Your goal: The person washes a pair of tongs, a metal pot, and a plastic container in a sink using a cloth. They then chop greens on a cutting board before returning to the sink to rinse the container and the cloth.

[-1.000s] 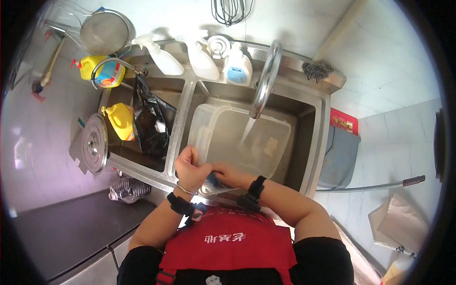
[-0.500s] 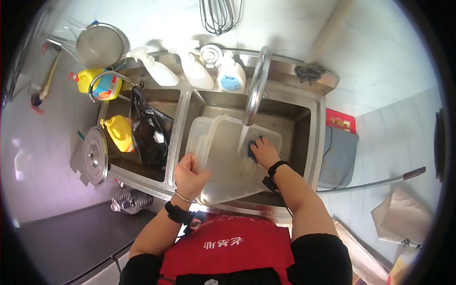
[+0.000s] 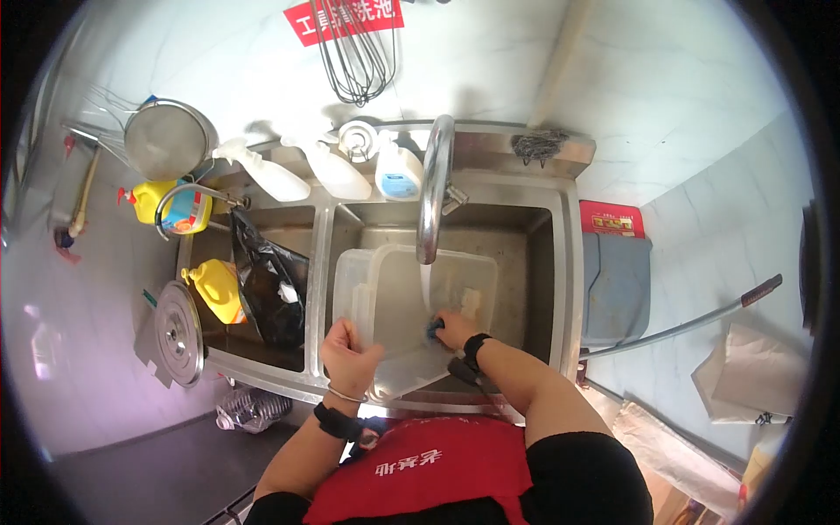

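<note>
Plastic container (image 3: 411, 306): clamped by its near rim in the closed grip of the left hand (image 3: 348, 354), wrist bent over the front edge of the sink (image 3: 560, 262). Scrubbed inside with a blue sponge (image 3: 434, 329), pinched in the narrow grip of the right hand (image 3: 455, 328), forearm reaching in from the near right. Sat tilted in the right basin, under water running from the faucet (image 3: 430, 188). Judged mid-wash: scrubbing under way, final rinse and lifting out not yet done.

I record the tub (image 3: 394, 289) in the right basin (image 3: 535, 262), under the faucet (image 3: 430, 188). The left basin (image 3: 271, 219) holds a bag (image 3: 267, 284) and a jug (image 3: 217, 293). Spray bottles (image 3: 337, 175) stand behind on the ledge (image 3: 490, 140), with a whisk (image 3: 354, 52) above.
</note>
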Demonstrator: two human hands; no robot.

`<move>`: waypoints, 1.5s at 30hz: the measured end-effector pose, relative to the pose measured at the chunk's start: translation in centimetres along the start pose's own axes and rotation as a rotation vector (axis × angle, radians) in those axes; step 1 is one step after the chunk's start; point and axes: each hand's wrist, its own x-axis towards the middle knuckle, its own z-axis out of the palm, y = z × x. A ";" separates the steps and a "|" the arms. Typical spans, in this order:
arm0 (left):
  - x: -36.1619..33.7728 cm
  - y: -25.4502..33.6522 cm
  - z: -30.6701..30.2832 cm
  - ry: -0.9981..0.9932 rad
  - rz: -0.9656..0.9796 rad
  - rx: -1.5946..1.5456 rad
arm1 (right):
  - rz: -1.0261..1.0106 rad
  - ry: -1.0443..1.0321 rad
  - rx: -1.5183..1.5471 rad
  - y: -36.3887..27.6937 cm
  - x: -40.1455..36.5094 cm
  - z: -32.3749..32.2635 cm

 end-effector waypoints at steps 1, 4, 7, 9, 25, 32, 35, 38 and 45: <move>0.0 0.0 -0.1 -0.004 0.005 0.003 | 0.063 -0.038 0.255 0.2 0.8 0.7; -0.2 -0.1 -0.5 -0.034 0.004 0.027 | 0.266 -0.035 0.900 0.2 2.8 2.0; -0.2 -0.5 -1.1 -0.044 0.074 0.130 | 0.455 0.065 1.380 0.8 4.1 -1.2; -0.3 -1.1 -1.3 -0.044 0.083 0.153 | 0.472 0.149 1.522 2.5 5.7 -2.2; -1.1 -1.7 0.4 -0.151 0.044 0.366 | 0.023 0.233 1.756 -9.2 4.8 -5.2; -1.0 -1.4 -0.1 -0.145 0.032 0.435 | -0.399 0.315 1.258 -15.3 2.4 -6.4; -1.2 -1.3 -0.9 -0.130 0.018 0.422 | -0.590 0.447 0.858 -15.2 1.5 -6.0; -0.6 -4.6 -1.7 -0.083 0.005 0.292 | -0.667 0.251 0.716 -15.1 -1.0 -6.2; -0.5 -4.7 -2.1 0.014 0.018 0.119 | -0.793 -0.193 0.902 -14.6 -3.7 -2.9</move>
